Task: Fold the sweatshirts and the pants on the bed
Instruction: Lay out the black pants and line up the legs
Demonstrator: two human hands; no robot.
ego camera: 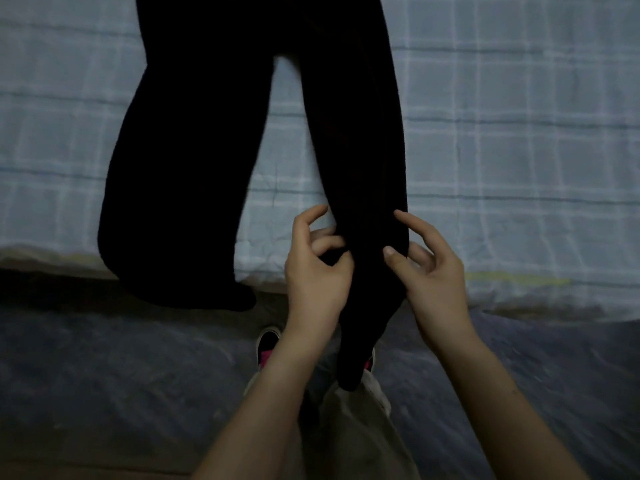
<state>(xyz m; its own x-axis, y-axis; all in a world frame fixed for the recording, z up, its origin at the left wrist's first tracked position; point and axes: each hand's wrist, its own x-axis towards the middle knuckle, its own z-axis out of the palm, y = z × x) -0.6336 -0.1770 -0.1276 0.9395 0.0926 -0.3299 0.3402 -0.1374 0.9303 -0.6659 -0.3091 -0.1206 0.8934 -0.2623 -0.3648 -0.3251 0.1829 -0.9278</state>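
1. I see the black pants (pixel 221 140) spread on the checked bed (pixel 519 150), waist toward the top of the frame, both legs running down toward me and over the bed's edge.
2. My left hand (pixel 317 268) pinches the right-side leg's inner edge; my right hand (pixel 433 268) pinches its outer edge, thumb on top.
3. The other leg lies to the lower left, nearer my left hand.
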